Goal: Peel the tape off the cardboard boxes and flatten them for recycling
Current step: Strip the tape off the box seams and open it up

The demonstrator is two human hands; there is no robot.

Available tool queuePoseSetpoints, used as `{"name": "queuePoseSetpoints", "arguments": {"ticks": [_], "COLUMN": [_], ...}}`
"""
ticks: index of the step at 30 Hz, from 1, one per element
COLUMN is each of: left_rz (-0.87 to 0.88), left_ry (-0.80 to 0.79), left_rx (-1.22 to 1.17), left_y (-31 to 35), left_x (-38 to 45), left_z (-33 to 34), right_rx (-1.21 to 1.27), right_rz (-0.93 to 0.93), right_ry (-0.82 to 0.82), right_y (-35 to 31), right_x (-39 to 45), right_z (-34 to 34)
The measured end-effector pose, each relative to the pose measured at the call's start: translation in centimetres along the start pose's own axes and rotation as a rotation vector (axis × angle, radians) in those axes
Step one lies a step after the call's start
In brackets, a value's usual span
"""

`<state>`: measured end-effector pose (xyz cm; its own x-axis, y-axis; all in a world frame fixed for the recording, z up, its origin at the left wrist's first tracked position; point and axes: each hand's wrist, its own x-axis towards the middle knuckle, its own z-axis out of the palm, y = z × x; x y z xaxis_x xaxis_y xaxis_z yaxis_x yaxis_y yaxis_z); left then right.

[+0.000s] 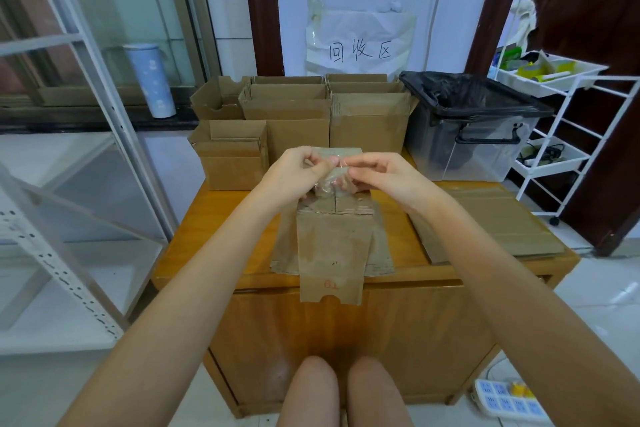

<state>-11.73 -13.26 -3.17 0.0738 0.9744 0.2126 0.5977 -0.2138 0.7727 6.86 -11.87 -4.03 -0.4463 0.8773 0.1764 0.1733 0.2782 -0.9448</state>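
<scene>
- Both hands meet above the far end of the opened box: my left hand [294,172] and right hand [382,173] each pinch a crumpled wad of clear tape [330,180] between thumb and fingertips, fingers curled in tight, neither hand spread.
- Tape sits right between the two hands, touching both, just above the box's far flaps; whether one end is stuck to the cardboard I cannot tell.
- Box being worked on [332,243] lies flat-ish on the wooden table [221,218], long axis running away from me; its near flap, with a notch and red marking, hangs over the table's front edge.
- Key relation, my judgement: tape is at the far end, so any pull goes up and back toward me along that axis; both hands are equally near.
- Black-lined bin [478,114] is far right, nearer my right hand, likely where the wad goes.
- Materials: tape is thin, glossy, wrinkled, sticks to itself; cardboard is dull brown, corrugated, with scuffed patches.
- Flattened cardboard [491,218] lies in a stack at the table's right, just beside the box.
- Several boxes not yet flattened [294,114] stand upright in a cluster at the back, flaps open.
- Handwritten paper sign [360,45] hangs on the wall behind.
</scene>
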Motion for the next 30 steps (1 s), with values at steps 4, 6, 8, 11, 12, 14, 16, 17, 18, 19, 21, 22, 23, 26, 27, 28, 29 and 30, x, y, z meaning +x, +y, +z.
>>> {"name": "queuePoseSetpoints", "arguments": {"ticks": [4, 6, 8, 11, 12, 14, 16, 17, 18, 19, 21, 22, 23, 26, 27, 28, 29, 30], "left_rz": [0.003, 0.013, 0.017, 0.017, 0.012, -0.034, -0.091, -0.075, -0.048, -0.026, -0.016, -0.022, -0.033, -0.039, -0.022, 0.008, 0.044, 0.077], "left_ry": [-0.045, -0.068, -0.097, -0.154, -0.175, -0.220, -0.260, -0.270, -0.274, -0.274, -0.269, -0.259, -0.241, -0.160, -0.128, -0.096, -0.064, -0.031], "left_rx": [-0.016, -0.031, -0.036, -0.055, -0.054, -0.112, -0.215, -0.211, -0.186, -0.164, -0.153, -0.155, -0.154, -0.145, -0.130, -0.111, -0.091, -0.070], "left_y": [0.1, 0.1, 0.2, 0.1, 0.2, 0.4, 0.5, 0.4, 0.4, 0.3, 0.2, 0.2, 0.0, -0.2, -0.3, -0.3, -0.3, -0.3], "left_x": [0.0, 0.0, -0.1, -0.2, -0.3, -0.5, -0.8, -0.8, -0.8, -0.8, -0.8, -0.7, -0.5, -0.4, -0.5, -0.6, -0.7, -0.7], "left_z": [-0.3, -0.3, -0.4, -0.7, -0.9, -1.5, -2.2, -2.3, -2.4, -2.5, -2.4, -2.3, -2.1, -1.4, -1.2, -0.9, -0.7, -0.5], "right_rx": [-0.075, -0.167, -0.233, -0.272, -0.273, -0.277, -0.254, -0.240, -0.235, -0.235, -0.265, -0.289, -0.293, -0.138, -0.138, -0.204, -0.297, -0.385], "right_rz": [-0.030, -0.074, -0.122, -0.198, -0.213, -0.215, -0.186, -0.177, -0.181, -0.188, -0.186, -0.173, -0.153, -0.028, 0.003, 0.018, 0.018, -0.001], "right_ry": [-0.027, 0.012, 0.083, 0.148, 0.157, 0.174, 0.195, 0.203, 0.202, 0.191, 0.139, 0.100, 0.055, -0.033, -0.037, -0.031, -0.024, -0.014], "right_y": [-0.2, -0.1, 0.1, 0.2, 0.3, 0.5, 0.7, 0.8, 0.8, 0.8, 0.6, 0.4, 0.2, -0.2, -0.3, -0.3, -0.2, -0.2], "right_x": [0.0, 0.3, 0.7, 1.0, 1.0, 1.1, 1.2, 1.2, 1.2, 1.2, 1.0, 0.8, 0.6, 0.2, 0.2, 0.3, 0.5, 0.7], "right_z": [0.2, 0.8, 1.4, 1.9, 1.9, 1.8, 1.6, 1.6, 1.6, 1.6, 1.6, 1.4, 1.1, -0.1, -0.2, -0.2, 0.0, 0.3]}}
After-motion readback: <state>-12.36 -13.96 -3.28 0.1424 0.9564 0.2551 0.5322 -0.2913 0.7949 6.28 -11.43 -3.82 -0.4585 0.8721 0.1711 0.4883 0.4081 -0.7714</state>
